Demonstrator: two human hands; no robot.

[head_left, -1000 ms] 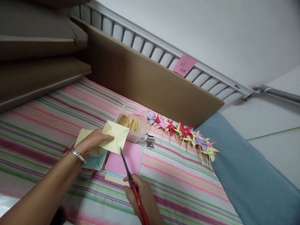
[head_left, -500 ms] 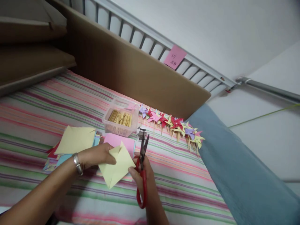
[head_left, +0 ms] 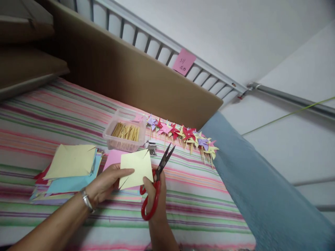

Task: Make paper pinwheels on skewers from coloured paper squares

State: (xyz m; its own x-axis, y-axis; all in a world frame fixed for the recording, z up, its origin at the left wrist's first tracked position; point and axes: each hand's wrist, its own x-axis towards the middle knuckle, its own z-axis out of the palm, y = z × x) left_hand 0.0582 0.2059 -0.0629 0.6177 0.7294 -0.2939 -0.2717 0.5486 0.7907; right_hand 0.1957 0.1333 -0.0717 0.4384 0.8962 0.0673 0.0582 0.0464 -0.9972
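My left hand (head_left: 111, 181) grips the left edge of a pale yellow paper square (head_left: 137, 165), thumb on top. Slits run in from two opposite corners of the square. My right hand (head_left: 157, 195) holds red-handled scissors (head_left: 154, 200), their dark blades slightly apart and pointing away from me. Its thumb also rests on the lower right of the square. Beneath the square lies a stack of paper with a pink sheet (head_left: 112, 158) on top. To the left is a pile of cut paper squares (head_left: 70, 162), yellow uppermost, with blue and red below.
A clear plastic box (head_left: 123, 146) holds many thin wooden sticks (head_left: 127, 131). Beside it sits a small open box of tiny metal pieces (head_left: 152, 150). Finished paper pinwheels (head_left: 188, 134) line the cardboard panel (head_left: 136, 73). A striped cloth (head_left: 204, 209) covers the surface.
The yellow square has turned from a diamond to nearly upright and shifted slightly up. My left hand's grip is now at its left edge. The scissors have tilted right, and the view has shifted.
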